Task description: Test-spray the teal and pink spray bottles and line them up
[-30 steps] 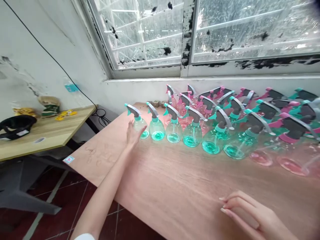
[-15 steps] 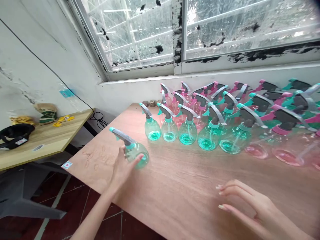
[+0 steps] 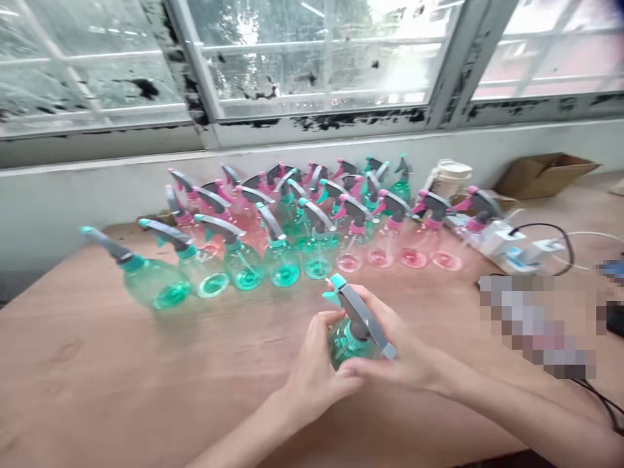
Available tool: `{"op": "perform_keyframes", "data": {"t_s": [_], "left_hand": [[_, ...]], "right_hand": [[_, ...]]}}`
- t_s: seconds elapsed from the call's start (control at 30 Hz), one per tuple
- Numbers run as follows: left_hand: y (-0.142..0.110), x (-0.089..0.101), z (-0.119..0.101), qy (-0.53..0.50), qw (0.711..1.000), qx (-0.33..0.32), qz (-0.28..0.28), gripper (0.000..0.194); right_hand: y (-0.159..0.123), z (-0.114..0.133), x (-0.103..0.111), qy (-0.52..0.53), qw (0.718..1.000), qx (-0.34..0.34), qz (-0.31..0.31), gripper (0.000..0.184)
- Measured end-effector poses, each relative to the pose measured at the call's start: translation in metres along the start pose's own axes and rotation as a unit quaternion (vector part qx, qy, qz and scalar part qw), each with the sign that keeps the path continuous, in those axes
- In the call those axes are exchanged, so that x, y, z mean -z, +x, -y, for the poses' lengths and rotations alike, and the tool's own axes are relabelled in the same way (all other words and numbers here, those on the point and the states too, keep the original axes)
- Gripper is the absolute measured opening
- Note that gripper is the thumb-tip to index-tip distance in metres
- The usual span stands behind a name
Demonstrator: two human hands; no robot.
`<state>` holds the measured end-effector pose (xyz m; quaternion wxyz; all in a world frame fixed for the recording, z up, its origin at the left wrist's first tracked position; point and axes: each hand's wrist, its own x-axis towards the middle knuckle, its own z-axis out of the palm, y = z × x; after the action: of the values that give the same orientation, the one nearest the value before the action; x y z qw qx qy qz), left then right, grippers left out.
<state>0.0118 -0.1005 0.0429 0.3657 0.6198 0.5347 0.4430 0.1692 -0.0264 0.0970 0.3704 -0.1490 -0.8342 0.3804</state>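
Note:
Between both hands is a green spray bottle (image 3: 347,344) with a grey and teal trigger head, held above the near middle of the table. My left hand (image 3: 316,374) is wrapped round the left side of its clear body. From the right, my right hand (image 3: 402,348) closes around the bottle, with fingers behind the grey head and the thumb in front. The bottle's lower part is hidden by the hands. Beyond them stand green spray bottles (image 3: 246,266) in a front row, continued to the right by pink spray bottles (image 3: 414,253).
More pink and green bottles crowd behind the front row, below the window. To the right are a white power strip with plugs (image 3: 524,253), a cream lidded container (image 3: 448,179) and an open cardboard box (image 3: 546,175). A pixelated patch covers something on the right of the wooden table (image 3: 195,383).
The view has swung right. My left hand has brought the green spray bottle from the table's left end to the middle, and my right hand, empty before, now grips it too.

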Motion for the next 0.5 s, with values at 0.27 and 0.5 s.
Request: {"op": "perform_keyframes", "data": {"t_s": [0.27, 0.5], "left_hand": [[0.038, -0.05, -0.006, 0.064, 0.994, -0.08, 0.025, 0.066], [0.048, -0.012, 0.016, 0.163, 0.973, -0.16, 0.043, 0.073]], "right_hand": [[-0.007, -0.005, 0.034, 0.038, 0.991, -0.068, -0.111, 0.034], [0.008, -0.024, 0.037, 0.036, 0.992, -0.035, -0.12, 0.021]]}}
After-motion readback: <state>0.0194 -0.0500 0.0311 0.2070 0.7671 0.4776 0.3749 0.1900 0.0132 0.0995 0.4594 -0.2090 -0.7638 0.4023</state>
